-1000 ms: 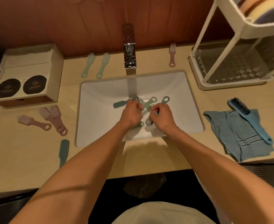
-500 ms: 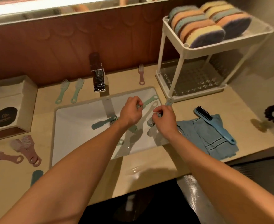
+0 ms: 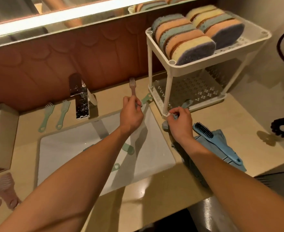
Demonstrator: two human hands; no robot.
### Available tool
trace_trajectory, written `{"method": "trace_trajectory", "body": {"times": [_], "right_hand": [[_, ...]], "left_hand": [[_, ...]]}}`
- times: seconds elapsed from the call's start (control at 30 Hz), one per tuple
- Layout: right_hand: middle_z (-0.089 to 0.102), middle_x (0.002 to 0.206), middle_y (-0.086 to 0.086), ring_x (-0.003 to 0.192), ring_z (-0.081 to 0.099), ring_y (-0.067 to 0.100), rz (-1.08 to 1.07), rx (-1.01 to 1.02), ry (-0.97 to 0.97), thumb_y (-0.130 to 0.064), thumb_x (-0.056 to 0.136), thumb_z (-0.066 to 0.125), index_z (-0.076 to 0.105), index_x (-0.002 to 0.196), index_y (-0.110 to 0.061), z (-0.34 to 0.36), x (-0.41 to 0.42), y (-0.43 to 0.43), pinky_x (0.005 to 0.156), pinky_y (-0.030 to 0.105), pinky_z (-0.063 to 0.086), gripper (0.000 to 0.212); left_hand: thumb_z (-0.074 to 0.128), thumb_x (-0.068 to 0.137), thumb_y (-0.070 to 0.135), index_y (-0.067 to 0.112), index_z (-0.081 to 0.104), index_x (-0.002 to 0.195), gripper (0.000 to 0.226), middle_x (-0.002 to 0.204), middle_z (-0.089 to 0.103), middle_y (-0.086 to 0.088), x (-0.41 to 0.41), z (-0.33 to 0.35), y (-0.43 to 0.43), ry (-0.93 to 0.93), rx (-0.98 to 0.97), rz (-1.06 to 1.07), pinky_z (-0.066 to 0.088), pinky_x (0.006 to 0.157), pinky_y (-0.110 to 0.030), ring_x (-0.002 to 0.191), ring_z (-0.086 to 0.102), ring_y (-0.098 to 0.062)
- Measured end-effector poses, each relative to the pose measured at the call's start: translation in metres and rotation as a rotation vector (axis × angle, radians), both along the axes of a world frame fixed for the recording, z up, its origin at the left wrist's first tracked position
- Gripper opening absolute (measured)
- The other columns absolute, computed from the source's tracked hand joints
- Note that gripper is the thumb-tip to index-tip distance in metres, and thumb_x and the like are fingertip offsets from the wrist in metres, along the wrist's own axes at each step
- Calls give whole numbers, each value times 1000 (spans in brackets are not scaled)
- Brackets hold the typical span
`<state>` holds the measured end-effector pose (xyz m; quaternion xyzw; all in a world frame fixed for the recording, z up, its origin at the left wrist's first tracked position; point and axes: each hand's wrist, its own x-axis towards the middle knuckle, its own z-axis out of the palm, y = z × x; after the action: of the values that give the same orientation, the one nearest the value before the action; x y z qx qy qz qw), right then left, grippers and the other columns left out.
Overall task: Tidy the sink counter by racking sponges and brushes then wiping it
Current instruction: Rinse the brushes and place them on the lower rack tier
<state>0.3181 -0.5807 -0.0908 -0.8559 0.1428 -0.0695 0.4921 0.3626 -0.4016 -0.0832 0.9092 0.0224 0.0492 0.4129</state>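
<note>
Left hand (image 3: 131, 114) pinched a small green plastic brush (image 3: 146, 98) over the white sink's (image 3: 62, 148) back right corner, right hand (image 3: 179, 122) gripped a grey-blue plastic brush (image 3: 186, 103) at the white two-tier rack's (image 3: 167, 91) front corner; both brushes probably light, stiff, wet-slippery, best held mid-handle.

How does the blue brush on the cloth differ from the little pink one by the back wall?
The blue brush is much larger than the pink brush. The blue brush has dark bristles; the pink brush has pale ones. The blue brush lies on a blue cloth, the pink brush on the bare counter. Both lie flat, bristle end away from the person.
</note>
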Motion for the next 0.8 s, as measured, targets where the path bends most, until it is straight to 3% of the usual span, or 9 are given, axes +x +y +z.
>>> {"method": "trace_trajectory", "body": {"times": [0.1,0.23,0.4,0.5,0.6,0.73,0.8], "right_hand": [[48,116,1,85,49,8,-18,-4,-9,-11,95,60,63,106,-15,1,13,-7,64,-1,36,12],[50,116,-1,91,50,9,-30,21,-28,-11,94,61,64,107,-16,1,21,-14,66,3,36,14],[50,115,0,89,50,7,-32,36,-41,-10,94,61,63,104,-17,-1,22,-19,68,3,37,13],[50,116,2,87,51,10,-44,28,-12,-11,94,60,64,105,-16,-2,21,-16,73,17,41,13],[51,115,6,85,53,13,-22,-8,-14,-13,94,60,62,101,-13,-3,24,-9,73,26,44,7],[49,110,8,91,56,22,22,-113,-18,-19,99,55,63,99,-7,-1,41,-3,83,40,52,14],[47,109,6,90,57,22,52,-128,-30,-20,101,52,64,101,-8,-1,46,-1,82,38,52,17]], "left_hand": [[48,99,4,16,50,97,13,110,45,1,7,2,3,-55,11,-24,49,84,-29,90,52,-8],[47,100,4,15,49,95,12,107,45,1,10,5,5,-167,-2,0,49,78,-25,91,49,-3],[49,99,4,15,48,96,12,106,46,-2,8,10,-7,-247,-127,75,51,78,-22,91,47,1],[53,100,9,19,50,101,10,107,50,1,7,7,-19,-166,-159,42,54,85,-31,96,51,-5],[59,99,18,23,57,103,6,103,59,5,6,-9,-27,-119,21,-12,51,90,-42,98,53,-15],[57,99,26,28,60,101,4,101,66,6,16,-13,-38,-159,286,-50,33,84,-38,102,52,-20],[55,98,27,30,58,100,5,100,67,7,24,-10,-41,-195,374,-102,22,79,-36,100,48,-19]]}}
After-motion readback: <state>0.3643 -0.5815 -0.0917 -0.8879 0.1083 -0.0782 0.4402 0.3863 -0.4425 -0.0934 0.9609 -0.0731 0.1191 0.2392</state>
